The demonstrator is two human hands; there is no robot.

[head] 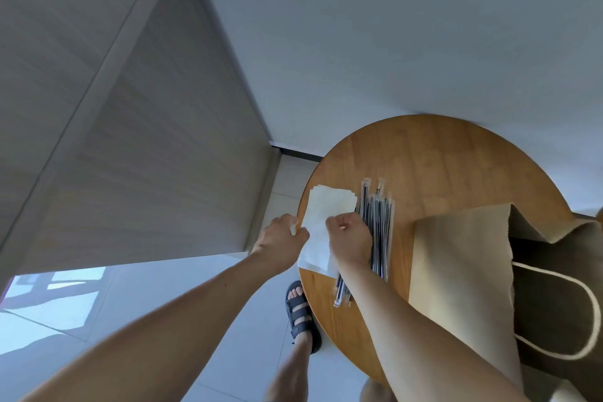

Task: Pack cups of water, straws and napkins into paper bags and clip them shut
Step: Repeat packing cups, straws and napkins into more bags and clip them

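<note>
White napkins: thin, squarish sheets in a loose stack, far corners fanned a bit. They sit at the left rim of a round wood table. Count: several; exact no. can't tell, as the sheets overlap.

Straws: black, each in a clear plastic wrap. They lie in a bundle just right of the napkins, touching them, running near-to-far. Approx. a dozen, too overlapped for a firm count.

Paper bag: 1 seen, tan kraft, right of the straws, w/ a darker brown side carrying a white cord handle. It's partly cut off by the frame's right edge.

L hand: fingers curled, thumb + fingers pinching the napkins' left edge. R hand: fingers curled down, pinching a napkin sheet near the stack's right side, wrist lying over the straws.

Under the table rim: 1 foot in a dark strap sandal on a pale tile floor.
</note>
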